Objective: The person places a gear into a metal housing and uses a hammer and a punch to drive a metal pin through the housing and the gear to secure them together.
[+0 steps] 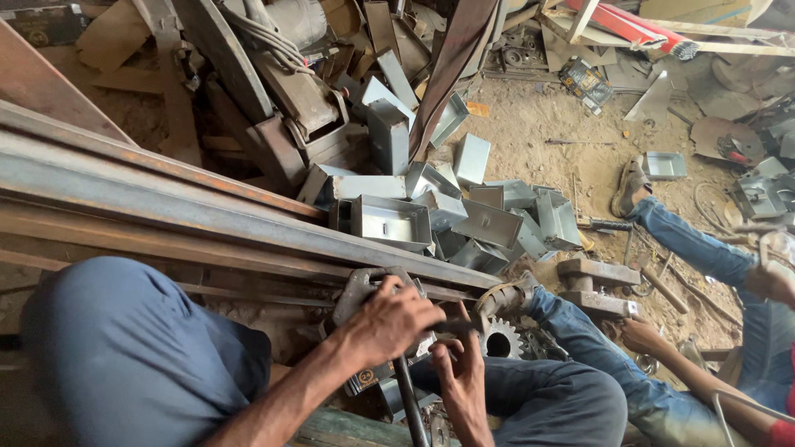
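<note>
My left hand [396, 321] is clamped over a grey metal piece [358, 291] that sits against the long steel rails [166, 207]. My right hand [460, 369] is just below and to the right, fingers curled around the top of a dark metal rod [409, 406] that runs down between my knees. A toothed gear wheel [499, 339] lies right beside my right hand. My knee in blue cloth [124, 348] fills the lower left.
A heap of grey sheet-metal boxes [447, 207] lies beyond the rails on the sandy floor. Another person in jeans [687, 248] sits at the right, a hand [642, 335] near iron blocks [596, 285]. Scrap metal and planks crowd the back.
</note>
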